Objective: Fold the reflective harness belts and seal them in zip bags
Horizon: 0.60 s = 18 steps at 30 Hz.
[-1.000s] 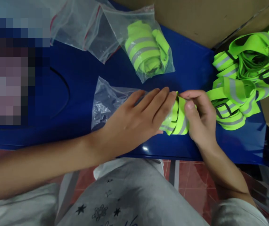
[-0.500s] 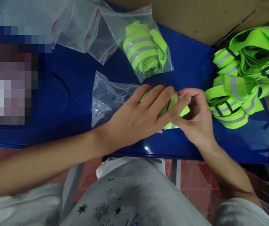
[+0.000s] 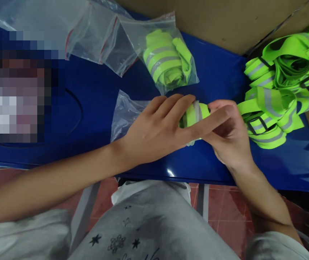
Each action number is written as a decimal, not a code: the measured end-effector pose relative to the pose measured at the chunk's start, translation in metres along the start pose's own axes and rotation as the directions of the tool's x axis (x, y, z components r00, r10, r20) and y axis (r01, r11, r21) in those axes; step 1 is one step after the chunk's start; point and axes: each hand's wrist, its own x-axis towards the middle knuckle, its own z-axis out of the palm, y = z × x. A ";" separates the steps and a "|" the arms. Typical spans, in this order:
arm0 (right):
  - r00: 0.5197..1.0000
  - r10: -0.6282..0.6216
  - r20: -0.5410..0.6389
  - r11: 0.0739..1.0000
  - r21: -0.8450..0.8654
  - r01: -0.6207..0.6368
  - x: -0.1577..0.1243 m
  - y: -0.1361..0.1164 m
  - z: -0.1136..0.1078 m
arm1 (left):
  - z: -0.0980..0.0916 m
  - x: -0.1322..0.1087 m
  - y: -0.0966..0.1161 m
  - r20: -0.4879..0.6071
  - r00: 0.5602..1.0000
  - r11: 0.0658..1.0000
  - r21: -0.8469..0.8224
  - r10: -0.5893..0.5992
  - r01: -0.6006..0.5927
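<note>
My left hand is closed over a rolled neon-yellow reflective strap with a grey stripe, its index finger reaching across toward the right. A clear plastic bag extends out from under that hand on the left, and a bit of its film shows along the roll's lower edge. My right hand curls its thumb and fingers at the roll's right end, at the bag's edge. Its fingertips are partly hidden behind the left index finger. Above my hands lies another rolled strap inside a clear zip bag.
Loose reflective straps with black buckles are heaped at the right of the blue table. Empty zip bags with red seals lie at the upper left. Brown cardboard stands behind. A blurred-out patch covers the left side.
My left hand has slid slightly left, its index finger now straighter, and more of the rolled strap shows. My right hand has shifted a little to the right.
</note>
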 end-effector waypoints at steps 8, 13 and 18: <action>0.981 -0.164 0.105 0.986 -0.010 0.166 -0.006 -0.011 0.007 | -0.001 0.005 0.011 0.036 0.997 0.997 0.029 -0.074 0.073; 0.853 -0.342 0.395 0.933 0.037 0.357 -0.008 -0.018 0.009 | -0.007 0.003 0.024 -0.031 0.999 0.978 0.209 -0.010 0.017; 0.856 -0.290 0.429 0.950 0.019 0.313 -0.004 -0.012 0.008 | -0.019 -0.002 0.028 0.015 0.998 0.991 0.119 0.061 -0.062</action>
